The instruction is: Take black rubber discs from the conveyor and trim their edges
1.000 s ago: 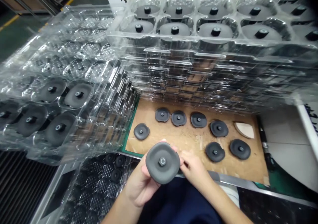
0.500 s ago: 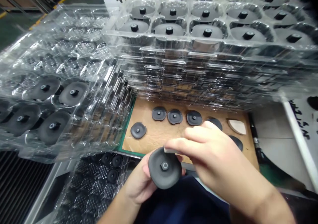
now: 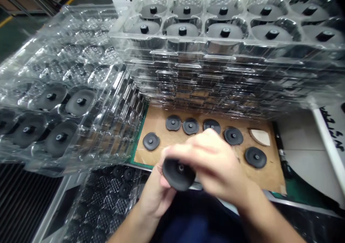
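My left hand (image 3: 156,196) is closed around the edge of a black, rubber-like disc (image 3: 178,180), a rounded dish with a short metal-tipped stud in its middle. The disc is tilted, its stud side facing up at me. Across its upper rim lies my right hand (image 3: 212,164), smeared by motion, with the fingers bent and close together. Whatever those fingers pinch is hidden. Beyond the hands, similar black discs (image 3: 191,126) lie on a brown board (image 3: 172,153), one of them (image 3: 151,141) off to the left and another (image 3: 256,157) to the right.
Tall stacks of clear plastic trays stand behind (image 3: 215,70) and left (image 3: 107,117), with discs in their pockets. Low at the left, another tray (image 3: 99,207) holds small black round parts. A pale curved piece (image 3: 260,137) lies on the board's right side.
My right hand has swept left and down over the disc's rim, uncovering two discs on the board's right. The held disc has tipped and its upper part is now covered.
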{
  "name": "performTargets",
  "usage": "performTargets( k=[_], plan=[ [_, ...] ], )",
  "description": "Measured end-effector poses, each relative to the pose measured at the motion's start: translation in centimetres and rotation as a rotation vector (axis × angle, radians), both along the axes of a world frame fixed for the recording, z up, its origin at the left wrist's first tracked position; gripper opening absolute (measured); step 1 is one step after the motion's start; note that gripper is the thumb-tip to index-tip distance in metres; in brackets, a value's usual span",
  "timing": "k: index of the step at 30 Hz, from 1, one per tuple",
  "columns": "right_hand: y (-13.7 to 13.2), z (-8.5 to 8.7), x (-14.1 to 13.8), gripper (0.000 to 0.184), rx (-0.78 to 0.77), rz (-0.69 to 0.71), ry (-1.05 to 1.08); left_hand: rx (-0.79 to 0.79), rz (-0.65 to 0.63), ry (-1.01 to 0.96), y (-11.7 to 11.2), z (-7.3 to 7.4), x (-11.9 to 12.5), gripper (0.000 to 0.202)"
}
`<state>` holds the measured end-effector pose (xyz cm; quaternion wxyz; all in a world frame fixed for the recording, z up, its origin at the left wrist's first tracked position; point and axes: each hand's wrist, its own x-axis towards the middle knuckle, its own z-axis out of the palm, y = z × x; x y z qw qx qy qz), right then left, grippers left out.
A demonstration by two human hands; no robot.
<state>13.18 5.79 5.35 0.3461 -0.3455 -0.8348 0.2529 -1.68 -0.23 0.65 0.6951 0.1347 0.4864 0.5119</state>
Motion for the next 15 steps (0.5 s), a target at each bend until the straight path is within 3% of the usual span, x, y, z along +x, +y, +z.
performTargets(
  k=[2,4,7,9,11,15],
  plan=[
    [-0.1,-2.5,0.8,0.025,-0.078,-0.222,-0.053,0.038,0.014,-0.181,0.3,-0.2,-0.1,0.054],
    [-1.0,-5.7,1.3,0.024,-0.198,-0.339,-0.080,0.080,0.044,-0.289,0.6,-0.3,-0.3,0.052],
    [-3.2,-10.1,1.2,0.023,-0.325,-0.315,-0.088,0.088,0.060,-0.306,0.8,-0.2,-0.5,0.049],
    [-4.1,-11.2,1.0,0.022,-0.342,-0.322,-0.102,0.056,0.056,-0.300,0.8,-0.1,-0.5,0.051],
    [-4.2,-10.0,0.9,0.022,-0.358,-0.366,-0.094,0.026,0.051,-0.272,0.7,0.0,-0.3,0.056],
    [-3.0,-3.1,0.1,0.022,-0.280,-0.433,0.076,-0.017,0.067,-0.171,0.4,0.1,0.2,0.061]
  ],
)
